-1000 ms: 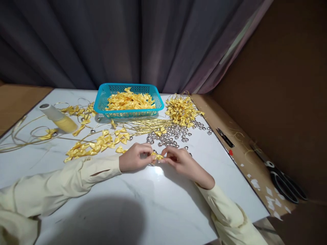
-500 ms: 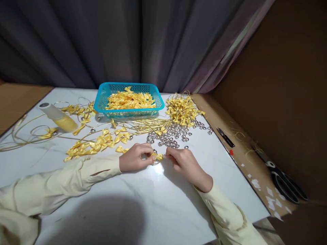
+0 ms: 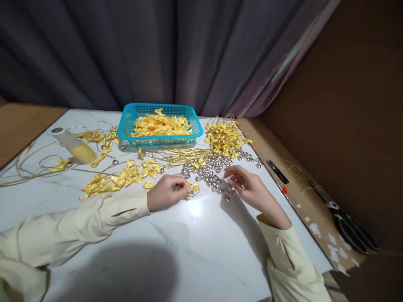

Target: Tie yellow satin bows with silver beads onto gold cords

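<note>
The left hand point(image 3: 165, 192) partly hides the yellow bow point(image 3: 194, 187); frame edges crop both sleeves point(image 3: 292, 256).

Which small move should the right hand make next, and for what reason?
Probably the right hand should pick up one loose silver piece: it looks open, with several such pieces lying close by, while the left hand pinches a yellow bow.

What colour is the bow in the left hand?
Yellow: the bow pinched in the left hand shows in the head view.
</note>
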{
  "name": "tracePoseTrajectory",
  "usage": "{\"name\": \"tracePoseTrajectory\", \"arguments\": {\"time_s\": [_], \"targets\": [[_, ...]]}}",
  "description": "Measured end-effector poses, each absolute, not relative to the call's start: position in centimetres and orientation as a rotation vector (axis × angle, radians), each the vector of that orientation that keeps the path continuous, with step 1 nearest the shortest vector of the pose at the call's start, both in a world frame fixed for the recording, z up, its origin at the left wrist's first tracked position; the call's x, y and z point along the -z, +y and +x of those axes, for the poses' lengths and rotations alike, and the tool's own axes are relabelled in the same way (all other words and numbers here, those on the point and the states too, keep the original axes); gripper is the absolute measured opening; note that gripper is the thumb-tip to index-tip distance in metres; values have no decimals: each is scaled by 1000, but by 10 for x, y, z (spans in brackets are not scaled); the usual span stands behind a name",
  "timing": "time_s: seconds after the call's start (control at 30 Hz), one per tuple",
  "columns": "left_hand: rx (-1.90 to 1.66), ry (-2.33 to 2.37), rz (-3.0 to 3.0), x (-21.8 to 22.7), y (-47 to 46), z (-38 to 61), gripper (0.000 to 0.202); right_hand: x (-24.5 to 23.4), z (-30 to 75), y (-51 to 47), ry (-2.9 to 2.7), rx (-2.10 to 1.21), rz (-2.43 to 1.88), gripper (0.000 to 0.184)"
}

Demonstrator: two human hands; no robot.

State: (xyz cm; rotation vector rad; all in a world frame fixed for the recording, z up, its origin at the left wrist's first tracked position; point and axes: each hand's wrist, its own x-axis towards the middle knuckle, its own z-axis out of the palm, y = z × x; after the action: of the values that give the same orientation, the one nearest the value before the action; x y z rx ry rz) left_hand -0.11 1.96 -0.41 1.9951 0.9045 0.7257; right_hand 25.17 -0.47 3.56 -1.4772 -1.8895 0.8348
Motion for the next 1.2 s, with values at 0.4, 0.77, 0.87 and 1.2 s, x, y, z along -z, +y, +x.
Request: {"name": "tracePoseTrajectory", "arguments": {"time_s": [0.4,0.77,0.87,1.2], "targets": [[-787,1010,1695,0,22,0,29,-45,269,-2,-1156,-1568,-1407,31],[-753,934,1655,-1,20,0,30,-34,192,-19,-749,-1536,-1191,29],[-736,931,1692,-2,19,-1,30,-27,178,-24,-843,-1351,-1212,24],[-738,891,1703,-3,18,-1,29,-16,173,-31,-1398,-794,-1388,9]]}}
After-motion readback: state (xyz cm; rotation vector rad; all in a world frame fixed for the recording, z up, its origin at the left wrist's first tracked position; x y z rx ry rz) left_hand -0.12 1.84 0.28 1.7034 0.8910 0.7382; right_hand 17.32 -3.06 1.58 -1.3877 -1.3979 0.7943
